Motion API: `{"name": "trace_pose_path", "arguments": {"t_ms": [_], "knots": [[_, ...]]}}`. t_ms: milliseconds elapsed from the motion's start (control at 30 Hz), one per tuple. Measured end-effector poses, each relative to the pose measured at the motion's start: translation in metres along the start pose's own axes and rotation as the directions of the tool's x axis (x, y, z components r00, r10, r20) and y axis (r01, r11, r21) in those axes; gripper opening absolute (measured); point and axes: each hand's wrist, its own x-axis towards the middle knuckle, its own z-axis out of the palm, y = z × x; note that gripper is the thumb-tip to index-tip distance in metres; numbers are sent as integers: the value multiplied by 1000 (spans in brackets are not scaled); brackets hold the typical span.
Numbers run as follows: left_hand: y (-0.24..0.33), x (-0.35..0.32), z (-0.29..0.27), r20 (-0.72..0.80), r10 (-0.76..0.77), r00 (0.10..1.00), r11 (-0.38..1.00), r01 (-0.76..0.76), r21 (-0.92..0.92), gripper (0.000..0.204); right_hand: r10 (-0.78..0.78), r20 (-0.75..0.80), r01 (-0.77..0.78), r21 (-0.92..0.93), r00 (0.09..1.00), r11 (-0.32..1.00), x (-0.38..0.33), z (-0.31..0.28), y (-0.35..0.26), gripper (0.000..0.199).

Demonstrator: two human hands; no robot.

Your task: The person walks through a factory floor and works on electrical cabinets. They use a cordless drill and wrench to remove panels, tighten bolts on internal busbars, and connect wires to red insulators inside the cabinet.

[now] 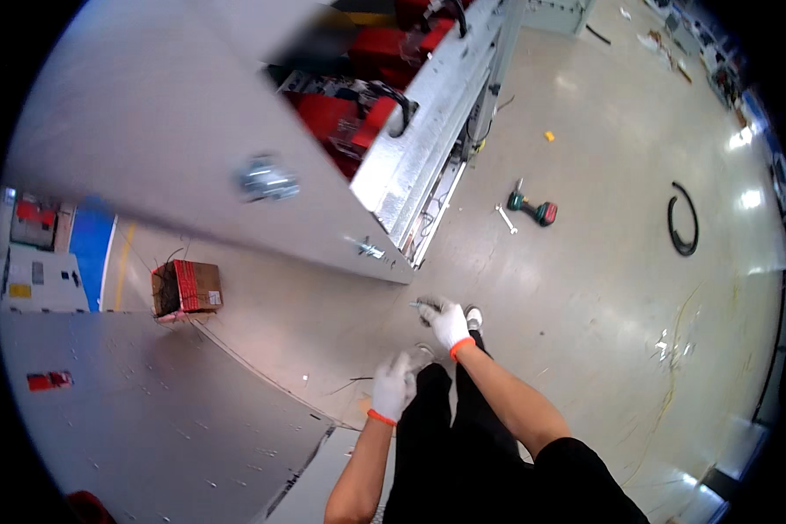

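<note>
My right hand (446, 322), in a white glove with an orange cuff, is held out below the lower corner of a grey metal cabinet panel (210, 131). Its fingers pinch a small metal bolt (416, 304), seen only in part. Lower and to the left, my left hand (393, 386) is gloved the same way and hangs near my leg; motion smears its fingers. Two bolt assemblies stick out of the panel: a larger bolt with washers (268, 178) and a smaller bolt (367, 248) near the corner.
Red components (327, 122) sit inside the cabinet behind a metal rail (432, 113). On the floor to the right lie a cordless drill (533, 208), a wrench (506, 219) and a coiled black hose (683, 220). A cardboard box (203, 286) stands left, beyond a grey surface (175, 402).
</note>
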Motion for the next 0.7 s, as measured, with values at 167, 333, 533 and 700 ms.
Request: {"name": "trace_pose_path", "arguments": {"t_ms": [167,333,533,700], "knots": [[-49,7,23,451,113,886,948,-232,217,29,163,-122,-120,303,979,945,91,17,95,27],[-70,35,2,15,-226,974,961,220,167,32,234,-151,-135,484,960,865,137,35,116,27],[-78,45,-28,-142,-292,946,945,308,107,34,251,-132,-128,588,959,798,153,47,117,31],[-77,44,-18,-126,-295,947,949,306,79,32,214,-107,-123,543,971,831,157,45,116,35]]}}
